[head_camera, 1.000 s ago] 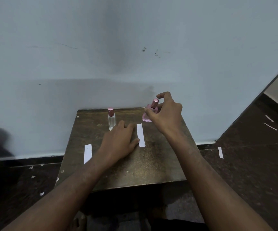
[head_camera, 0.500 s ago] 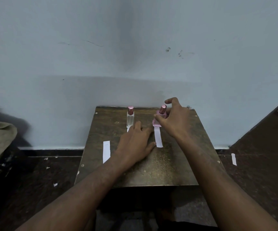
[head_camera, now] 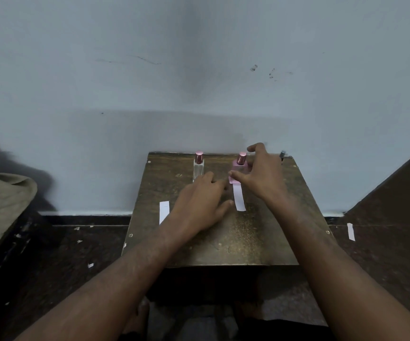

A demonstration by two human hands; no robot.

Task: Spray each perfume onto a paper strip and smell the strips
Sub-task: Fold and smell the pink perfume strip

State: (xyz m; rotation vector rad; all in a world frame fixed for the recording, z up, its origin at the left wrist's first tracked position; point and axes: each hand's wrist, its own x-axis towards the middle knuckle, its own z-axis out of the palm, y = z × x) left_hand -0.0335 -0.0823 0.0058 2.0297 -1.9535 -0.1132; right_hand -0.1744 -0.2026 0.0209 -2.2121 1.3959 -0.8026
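- While the right hand [head_camera: 260, 177] sits around the pink bottle [head_camera: 239, 168], thumb at the bottle's near lower edge and forefinger arched above the cap, whether it truly grips or merely brackets the glass I cannot tell; the bottle stands upright on the table [head_camera: 260, 242].
- Left hand [head_camera: 199, 203] lies flat, fingers straight, holding nothing, just left of the paper strip [head_camera: 239, 198] that runs from the pink bottle's base toward the person.
- To do this step well, I judge the fingers should close firmly on the bottle's flat sides before lifting, nozzle turned toward the strip, left hand pinning the paper.
- Beyond the left hand's fingertips stands a clear bottle [head_camera: 198, 167]; left of its wrist lies a second strip [head_camera: 164, 211].
- Past the right hand, a small dark-capped item [head_camera: 282, 155] sits at the table's far corner.
- Worn brown table meets a pale wall [head_camera: 199, 70]; paper scraps dot the dark floor [head_camera: 51, 254].
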